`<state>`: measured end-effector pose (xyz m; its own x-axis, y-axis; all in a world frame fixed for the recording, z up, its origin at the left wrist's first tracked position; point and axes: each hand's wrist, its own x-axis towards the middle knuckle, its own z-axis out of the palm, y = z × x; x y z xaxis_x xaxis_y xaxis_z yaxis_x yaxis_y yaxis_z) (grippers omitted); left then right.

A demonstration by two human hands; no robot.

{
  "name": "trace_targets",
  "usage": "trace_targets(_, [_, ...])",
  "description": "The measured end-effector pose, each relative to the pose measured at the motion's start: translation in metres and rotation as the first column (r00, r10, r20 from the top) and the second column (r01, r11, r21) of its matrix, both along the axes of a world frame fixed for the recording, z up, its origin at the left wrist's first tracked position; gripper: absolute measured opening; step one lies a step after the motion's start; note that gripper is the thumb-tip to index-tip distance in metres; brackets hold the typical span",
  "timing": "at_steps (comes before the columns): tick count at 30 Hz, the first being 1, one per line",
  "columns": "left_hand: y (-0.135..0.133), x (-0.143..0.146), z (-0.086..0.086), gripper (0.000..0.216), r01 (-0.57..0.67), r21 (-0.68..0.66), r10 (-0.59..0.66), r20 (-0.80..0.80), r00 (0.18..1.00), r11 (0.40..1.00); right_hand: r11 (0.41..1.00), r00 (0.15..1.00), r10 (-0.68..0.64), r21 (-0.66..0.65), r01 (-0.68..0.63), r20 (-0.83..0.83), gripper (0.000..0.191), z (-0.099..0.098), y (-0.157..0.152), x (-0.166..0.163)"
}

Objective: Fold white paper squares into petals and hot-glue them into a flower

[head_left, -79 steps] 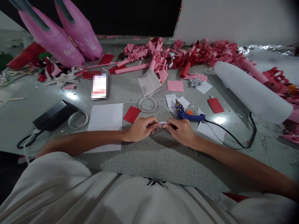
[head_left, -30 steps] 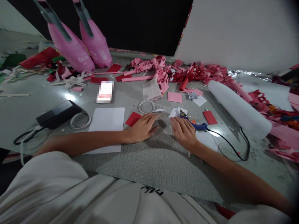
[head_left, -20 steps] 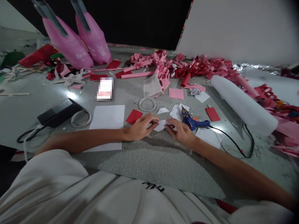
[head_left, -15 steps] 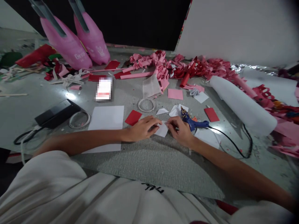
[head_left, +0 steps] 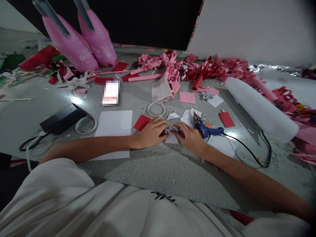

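A small piece of white paper (head_left: 172, 138) lies low over the table between my two hands. My left hand (head_left: 154, 132) has its bent fingers closed on the paper's left side. From the right, my right hand (head_left: 189, 135) grips the other side between thumb and fingers; the fingertips partly hide the paper. Just behind my left hand is a red paper square (head_left: 142, 122). A blue glue gun (head_left: 206, 129) rests close beside my right hand, its cord trailing right. Folded white paper pieces (head_left: 187, 117) and a small white folded scrap (head_left: 173, 116) lie beyond the fingers.
White sheets (head_left: 115, 123) lie under my left forearm. A black box-shaped device (head_left: 64, 119) with a cable, a coiled white cord (head_left: 156, 109) and a phone (head_left: 111, 93) surround the work area. Pink bottles (head_left: 71, 46), crumpled pink and red paper (head_left: 172, 70) and a white roll (head_left: 261, 108) stand farther back.
My hands have shifted on the small white paper, which now lies straighter between them. My right fingers have come over its top. The whole view has moved slightly.
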<state>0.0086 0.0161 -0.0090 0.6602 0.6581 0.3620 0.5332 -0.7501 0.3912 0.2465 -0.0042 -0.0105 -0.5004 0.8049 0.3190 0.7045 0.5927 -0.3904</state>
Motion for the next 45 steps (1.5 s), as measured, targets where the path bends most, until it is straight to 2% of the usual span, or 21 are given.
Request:
trace_targets(5, [-0.001, -0.0002, -0.0018, 0.023, -0.019, 0.035, 0.019, 0.001, 1.0, 0.999, 0.988, 0.984, -0.121, 0.113, 0.106, 0.134, 0.031, 0.0033, -0.0057, -0.0007])
trace_targets(9, [-0.0014, -0.0009, -0.0029, 0.022, 0.008, 0.095, -0.007, -0.004, 1.0, 0.995, 0.98, 0.973, -0.141, 0.162, 0.112, 0.181, 0.03, 0.0042, -0.0087, -0.0018])
trace_targets(14, [-0.0023, -0.0013, -0.0032, 0.022, 0.088, 0.095, -0.087, -0.022, 0.996, 0.992, 0.979, 0.976, -0.177, 0.119, 0.163, 0.123, 0.026, 0.002, -0.007, -0.0021])
trace_targets(20, [-0.0018, 0.0001, -0.004, 0.024, 0.068, 0.095, -0.065, -0.038, 0.997, 0.993, 0.976, 0.975, -0.213, 0.069, 0.209, 0.069, 0.024, -0.0012, -0.004, -0.0012])
trace_targets(29, [0.0006, -0.0015, -0.0051, 0.024, 0.181, 0.159, -0.172, -0.064, 0.983, 0.971, 0.995, 0.984, -0.092, 0.059, 0.083, 0.156, 0.027, 0.0038, -0.0025, -0.0002])
trace_targets(39, [0.0001, -0.0011, -0.0038, 0.023, 0.163, 0.183, -0.15, -0.083, 0.985, 0.969, 0.995, 0.989, 0.087, 0.036, -0.092, 0.119, 0.026, 0.0019, 0.0005, 0.0054])
trace_targets(45, [0.0004, -0.0001, -0.0054, 0.024, 0.149, 0.206, -0.144, -0.04, 0.989, 0.967, 0.994, 0.995, 0.094, 0.05, -0.095, 0.021, 0.024, 0.0006, 0.0004, 0.005])
